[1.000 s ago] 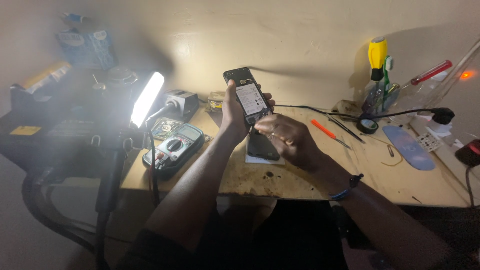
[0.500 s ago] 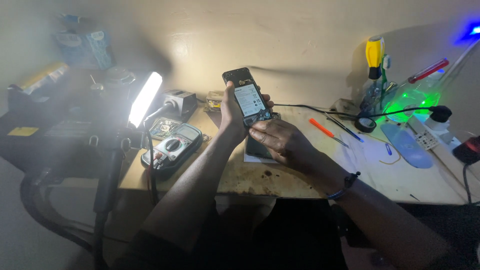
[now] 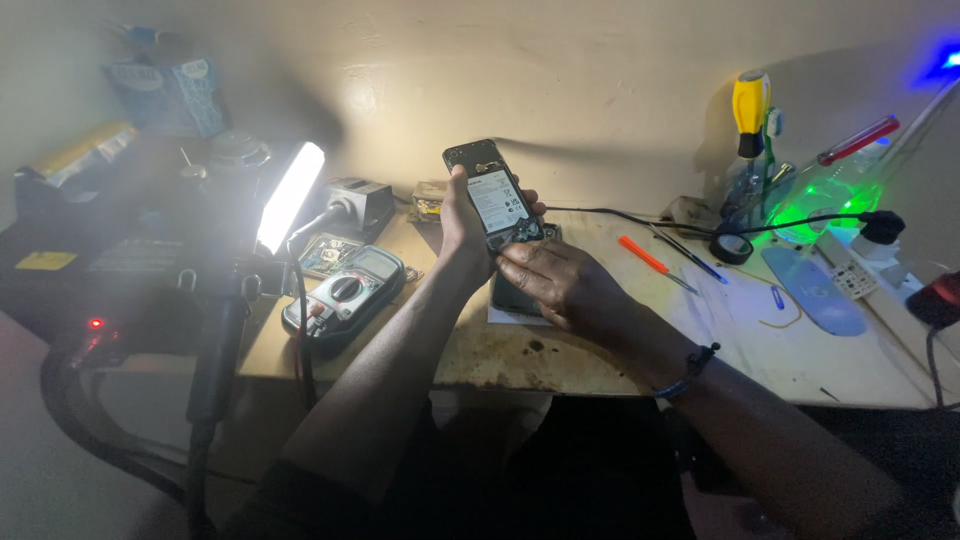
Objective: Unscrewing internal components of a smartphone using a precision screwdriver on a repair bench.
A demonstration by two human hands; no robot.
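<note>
The opened phone [image 3: 497, 195], its back cover off and battery and boards bare, stands upright above the table [image 3: 560, 350], held off its surface. Judged from this hold, it could slip and drop onto the table, since only the left hand [image 3: 462, 222] clamps its lower edge; a hard push at the exposed parts could also damage them. The left hand is closed around the phone. The right hand [image 3: 560, 283], half curled just below the phone, touches its bottom end with its fingertips. Left of the phone lies a multimeter [image 3: 345, 295], beyond it a bright lamp [image 3: 290, 195]; right of the phone, an orange tool [image 3: 642, 254].
</note>
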